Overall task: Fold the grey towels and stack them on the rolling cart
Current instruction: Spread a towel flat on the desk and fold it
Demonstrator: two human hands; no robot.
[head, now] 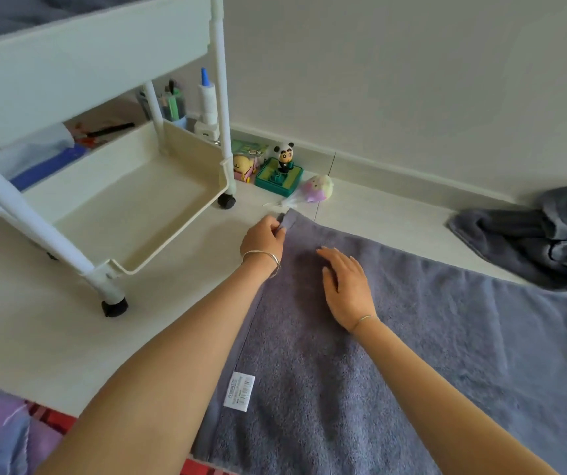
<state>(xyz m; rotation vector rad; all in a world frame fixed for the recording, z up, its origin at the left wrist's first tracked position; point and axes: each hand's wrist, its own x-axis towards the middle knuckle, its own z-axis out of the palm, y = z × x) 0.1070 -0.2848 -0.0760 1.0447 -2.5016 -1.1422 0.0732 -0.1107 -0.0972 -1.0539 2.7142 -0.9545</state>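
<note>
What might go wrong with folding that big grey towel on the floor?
The left hand pinches the towel corner close to the panda toy and cart wheel; lifting it might knock the toy or snag the wheel. The right hand rests flat on it, so the towel may bunch up unevenly.

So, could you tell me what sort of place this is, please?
Likely a room at home, perhaps a bedroom: a towel spread on a tiled floor, a rolling cart holding pens, and small toys against the wall.
</note>
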